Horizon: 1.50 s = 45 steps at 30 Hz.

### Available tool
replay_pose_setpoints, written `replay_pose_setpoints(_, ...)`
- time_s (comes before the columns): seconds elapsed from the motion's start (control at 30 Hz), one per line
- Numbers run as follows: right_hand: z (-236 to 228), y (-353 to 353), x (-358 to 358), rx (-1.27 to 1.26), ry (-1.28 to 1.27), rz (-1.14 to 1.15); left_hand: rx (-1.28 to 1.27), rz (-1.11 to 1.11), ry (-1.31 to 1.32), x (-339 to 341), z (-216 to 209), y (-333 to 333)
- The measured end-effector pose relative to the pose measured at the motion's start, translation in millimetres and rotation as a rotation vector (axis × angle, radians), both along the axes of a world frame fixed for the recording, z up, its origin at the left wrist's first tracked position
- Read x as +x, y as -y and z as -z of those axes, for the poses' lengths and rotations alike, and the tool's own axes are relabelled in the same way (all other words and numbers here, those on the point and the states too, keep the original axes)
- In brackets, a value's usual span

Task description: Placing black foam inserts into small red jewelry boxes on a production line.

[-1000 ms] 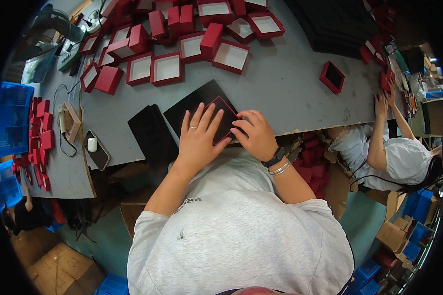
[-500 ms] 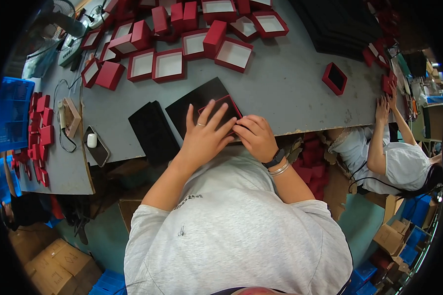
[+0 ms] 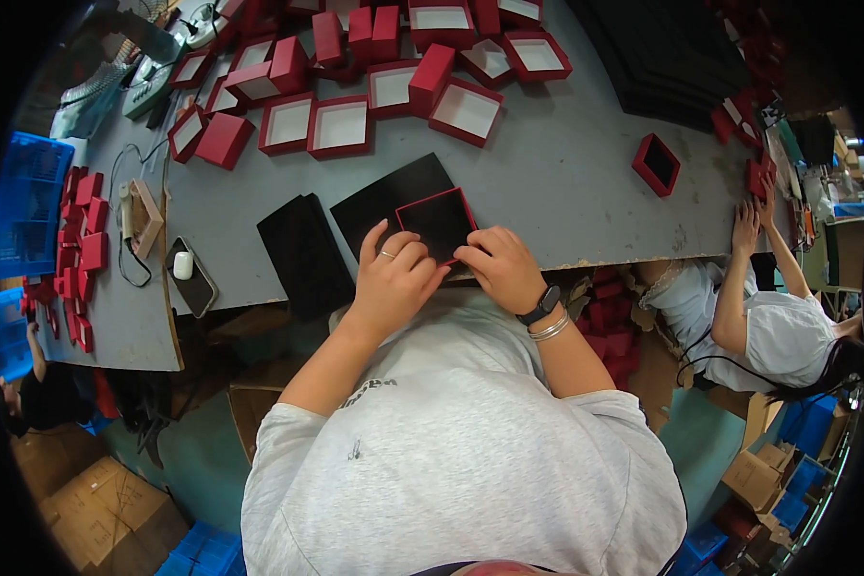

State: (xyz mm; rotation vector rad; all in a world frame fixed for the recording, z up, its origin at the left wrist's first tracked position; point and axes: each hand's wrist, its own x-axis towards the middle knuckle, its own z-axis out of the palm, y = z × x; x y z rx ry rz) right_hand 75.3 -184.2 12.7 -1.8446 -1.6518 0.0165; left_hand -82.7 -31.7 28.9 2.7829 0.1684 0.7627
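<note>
In front of me lies a small red box [image 3: 469, 213] with a black inside, its near edge partly hidden by my fingers. My left hand [image 3: 391, 278] is closed at the box's near left corner, the index finger more raised than the others. At the near right corner, my right hand [image 3: 502, 272] pinches the rim between thumb and fingers. A flat black sheet [image 3: 379, 200] sticks out beyond the box on its left. Farther left, a stack of black pads [image 3: 304, 252] overhangs the table's front edge.
Open red boxes with white insides [image 3: 341, 127] crowd the table's far side. A black-filled red box [image 3: 656, 164] stands apart at right, near large black sheets [image 3: 658, 53]. At left lie a phone [image 3: 194, 288] and a glue gun [image 3: 127, 216]. A co-worker's hands [image 3: 747, 226] work at far right.
My left hand has drawn back from over the box, and its spread fingers have curled in at the near edge. More of the black inside shows. My right hand stays at its corner.
</note>
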Motion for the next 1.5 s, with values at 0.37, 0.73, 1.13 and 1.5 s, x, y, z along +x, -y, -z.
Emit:
replay_pose_setpoints(0.37, -38, 35, 35, 0.002, -0.008, 0.313, -0.041, -0.016, 0.197, -18, 1, -6)
replay_pose_setpoints(0.73, -24, -33, 83, -0.016, 0.177, 0.466, -0.107, -0.209, -0.381, -26, 13, 2)
replay_pose_setpoints(1.13, -16, -40, 51, -0.024, 0.128, 0.428, -0.136, -0.268, -0.272, -75, -29, -44)
replay_pose_setpoints(1.5, 6, -54, -33, -0.119, -0.875, 0.354, -0.288, -0.429, -0.310, -81, -2, -65)
